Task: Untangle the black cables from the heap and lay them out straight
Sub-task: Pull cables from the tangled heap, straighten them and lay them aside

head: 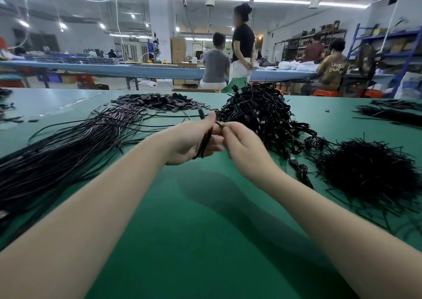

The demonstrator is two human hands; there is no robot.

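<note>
- Working above a green table [205,207], the left hand [189,138] curls its fingers round a small coiled black cable [206,138], whose plug end [201,114] sticks up past the thumb.
- Meeting it from the other side, the right hand [239,143] pinches the same coil at its top, fingertips touching those of the left hand; motion blur softens the detail.
- Just beyond the hands rises the tangled heap of black cables [262,113], with loose loops trailing toward the right forearm.
- Left of the hands, a long bundle of straightened cables [75,148] lies fanned across the table.
- Behind that bundle sits a pile of small flat black pieces [159,103]; at right, a bristly mound of short black ties [370,173].
- Farther back, at a long blue workbench [114,69], one person stands [243,49] and others sit.
</note>
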